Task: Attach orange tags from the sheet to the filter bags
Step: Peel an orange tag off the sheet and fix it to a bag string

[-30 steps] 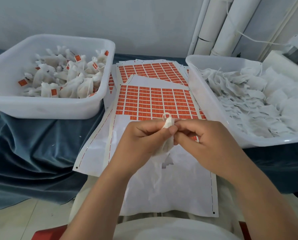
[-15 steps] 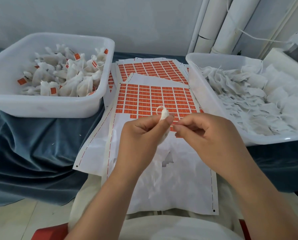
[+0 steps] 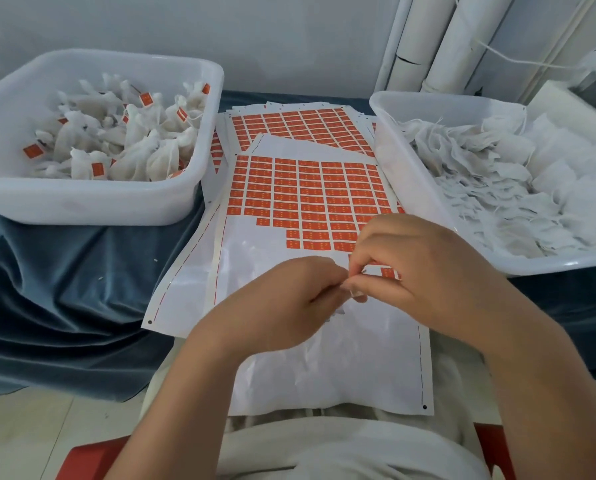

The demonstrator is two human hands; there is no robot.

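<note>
A sheet of orange tags lies in front of me, its near rows peeled away to bare white backing. My left hand is curled round a white filter bag, which is almost wholly hidden in the fist. My right hand meets it fingertip to fingertip and pinches the bag's string end, just above the sheet's last orange tags at the right. Whether a tag is between the fingers cannot be told.
A white bin at the left holds several tagged bags. Another white bin at the right holds untagged bags. More tag sheets lie behind. White pipes stand at the back; blue cloth covers the table.
Both hands have come down and toward me onto the sheet's lower right. The bag top that stuck up above my left fingers is now hidden between the fingertips.
</note>
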